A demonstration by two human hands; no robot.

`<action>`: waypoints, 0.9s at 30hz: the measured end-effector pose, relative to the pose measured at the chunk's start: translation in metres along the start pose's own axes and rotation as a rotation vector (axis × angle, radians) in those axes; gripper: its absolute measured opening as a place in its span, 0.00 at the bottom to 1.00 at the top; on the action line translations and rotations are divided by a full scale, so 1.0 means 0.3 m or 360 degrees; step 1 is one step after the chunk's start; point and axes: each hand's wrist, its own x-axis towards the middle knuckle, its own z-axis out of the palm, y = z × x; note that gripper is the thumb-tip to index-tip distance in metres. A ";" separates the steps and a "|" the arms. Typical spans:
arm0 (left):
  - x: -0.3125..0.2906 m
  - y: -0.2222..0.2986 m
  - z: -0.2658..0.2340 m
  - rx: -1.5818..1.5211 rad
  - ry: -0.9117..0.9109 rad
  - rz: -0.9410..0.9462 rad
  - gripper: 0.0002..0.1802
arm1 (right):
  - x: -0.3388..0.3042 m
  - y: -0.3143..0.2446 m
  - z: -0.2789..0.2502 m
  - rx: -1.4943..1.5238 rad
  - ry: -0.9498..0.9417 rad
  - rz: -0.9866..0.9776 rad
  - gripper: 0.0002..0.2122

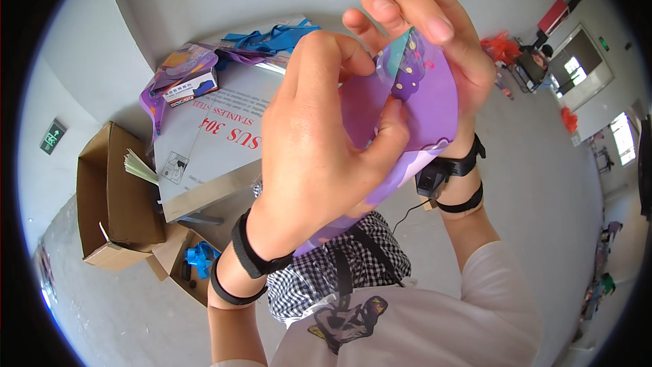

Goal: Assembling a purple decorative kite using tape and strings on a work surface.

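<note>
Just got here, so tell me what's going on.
Someone is handling a thin purple patterned piece, raised in front of their body. Their left hand holds it with the thumb across it, and the right hand is against its right side. On the table to the left lie blue strips and a small box.

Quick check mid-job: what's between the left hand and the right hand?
The purple sheet: in the head view, part of it lies between the left hand and the right hand, its dotted patch near the right fingers.
</note>
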 end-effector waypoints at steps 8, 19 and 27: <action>0.029 -0.085 0.042 0.0348 0.0284 0.0307 0.16 | -0.056 -0.002 0.062 -0.1215 0.0451 -0.0180 0.27; 0.044 -0.142 0.047 0.0624 0.0508 0.0637 0.15 | -0.107 0.002 0.046 -0.1885 0.0601 -0.0138 0.29; 0.054 -0.171 0.024 0.0783 0.0739 0.0872 0.12 | -0.102 0.018 0.072 -0.1822 0.0607 -0.0146 0.29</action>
